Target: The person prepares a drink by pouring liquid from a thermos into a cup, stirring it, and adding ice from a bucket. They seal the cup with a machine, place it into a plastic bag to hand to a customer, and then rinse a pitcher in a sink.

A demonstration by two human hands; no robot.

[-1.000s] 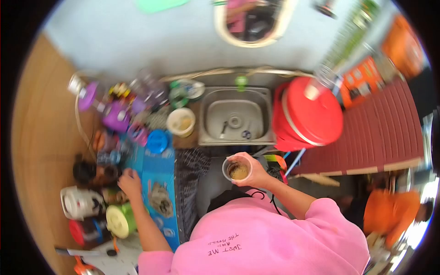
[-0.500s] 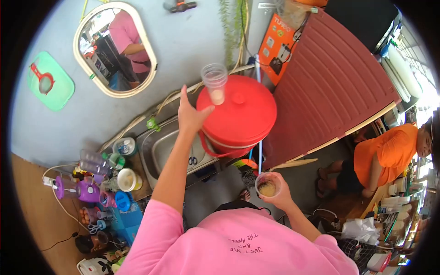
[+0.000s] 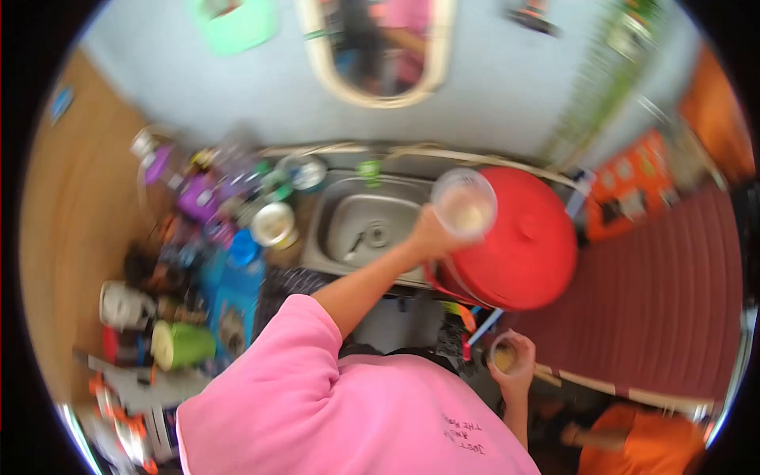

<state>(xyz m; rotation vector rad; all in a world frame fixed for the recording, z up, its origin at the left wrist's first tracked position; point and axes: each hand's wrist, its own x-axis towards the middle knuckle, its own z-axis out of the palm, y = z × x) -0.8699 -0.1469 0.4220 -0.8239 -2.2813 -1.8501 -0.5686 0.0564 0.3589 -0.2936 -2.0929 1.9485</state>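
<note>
My left hand [image 3: 430, 235] is closed around a clear plastic cup [image 3: 465, 204], with something pale showing at its bottom. Held this way, the cup overlaps the left side of the red lid [image 3: 529, 229] on a large red bucket-like cooler. Lower down, my right hand [image 3: 519, 369] grips a second clear cup [image 3: 503, 356], its mouth turned up and yellowish contents inside. The picture is blurred, so the fingers' edges are soft.
A steel sink [image 3: 336, 226] lies left of the cooler. Left of it, bottles and a white tub [image 3: 274, 225] crowd the counter. A maroon ridged panel [image 3: 657, 301] fills the right side. A person in an orange shirt [image 3: 645, 443] is at the lower right.
My left hand, open beside the cup on the red lid before, has now taken hold of it. The view has swung left. My right hand still holds its cup.
</note>
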